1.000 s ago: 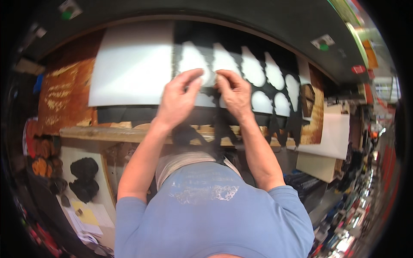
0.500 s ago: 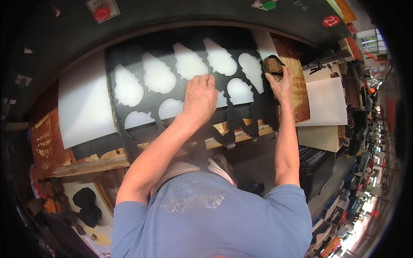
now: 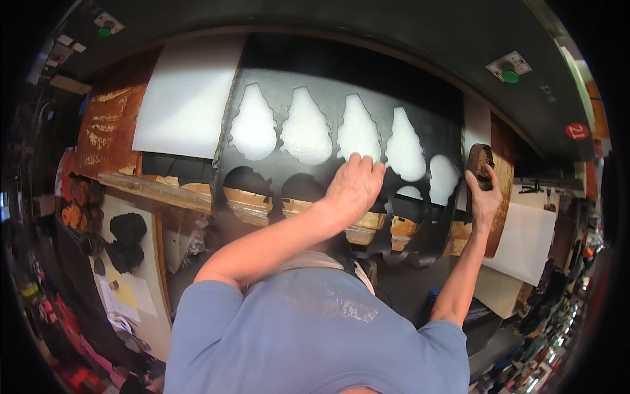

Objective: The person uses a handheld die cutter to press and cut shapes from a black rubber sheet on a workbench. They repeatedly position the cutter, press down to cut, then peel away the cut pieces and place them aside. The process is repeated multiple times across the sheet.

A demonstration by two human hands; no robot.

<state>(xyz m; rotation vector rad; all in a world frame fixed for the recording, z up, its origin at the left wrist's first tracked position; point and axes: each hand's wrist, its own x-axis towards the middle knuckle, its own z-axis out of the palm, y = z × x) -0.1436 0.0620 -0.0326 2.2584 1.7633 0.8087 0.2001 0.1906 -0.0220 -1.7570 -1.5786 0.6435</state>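
Note:
A black sheet (image 3: 274,98), with rows of teardrop-shaped cut-outs, lies over a white board (image 3: 187,98) that shows through the upper holes. Its near strips hang past the wooden front edge. My left hand (image 3: 354,190) is closed on the sheet at its middle, fingers curled over the material below one cut-out; its fingertips are partly hidden. Beyond the sheet's right side, my right hand (image 3: 484,197) grips a brown, band-walled cutting die (image 3: 479,159) between thumb and fingers. The die is held tilted near the board's right end.
A dark machine beam (image 3: 394,46) with green buttons spans the far side. A worn wooden rail (image 3: 177,197) runs along the near edge. White sheets (image 3: 525,240) lie at the right. Stacked black pieces (image 3: 128,230) rest on a side table at the left.
The black sheet has slid toward me over the white board, my left hand moving with it. My right hand still holds the die. The view has turned.

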